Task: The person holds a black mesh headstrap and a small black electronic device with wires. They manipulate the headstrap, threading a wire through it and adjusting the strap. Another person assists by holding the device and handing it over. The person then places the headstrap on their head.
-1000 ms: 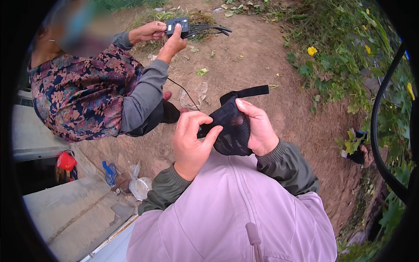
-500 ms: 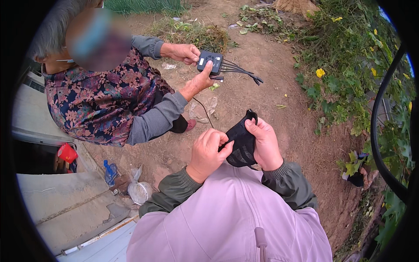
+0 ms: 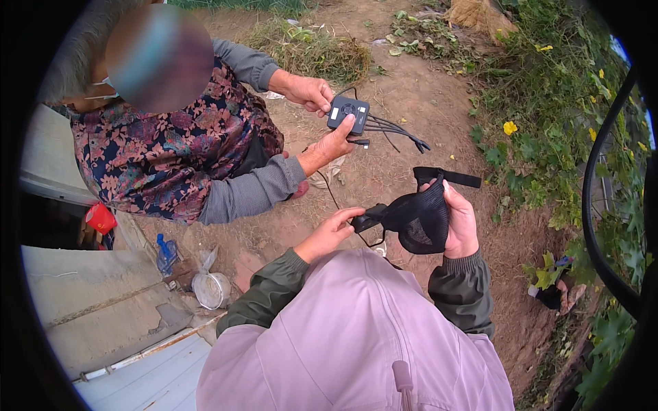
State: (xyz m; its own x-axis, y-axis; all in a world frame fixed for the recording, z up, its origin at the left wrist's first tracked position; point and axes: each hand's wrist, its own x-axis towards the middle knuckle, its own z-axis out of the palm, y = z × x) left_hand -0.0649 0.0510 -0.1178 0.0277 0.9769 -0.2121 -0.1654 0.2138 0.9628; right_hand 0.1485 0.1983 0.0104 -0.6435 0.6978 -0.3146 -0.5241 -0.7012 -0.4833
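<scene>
Black mesh pouch [image 3: 419, 220]: matt woven fabric, webbing straps. Small device [image 3: 348, 114]: smooth black plastic, slight gloss. Ground [image 3: 425, 103]: rough dry soil.

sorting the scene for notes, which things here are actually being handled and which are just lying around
In hand:
- black mesh pouch with straps, held by left hand and right hand
- small black box with cables, held by another person

Lying about:
- round white tub
- blue plastic bottle
- red container

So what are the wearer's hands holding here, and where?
Both hold a black mesh pouch with straps: the left hand pinches its left strap end, the right hand cups its right side.
</scene>
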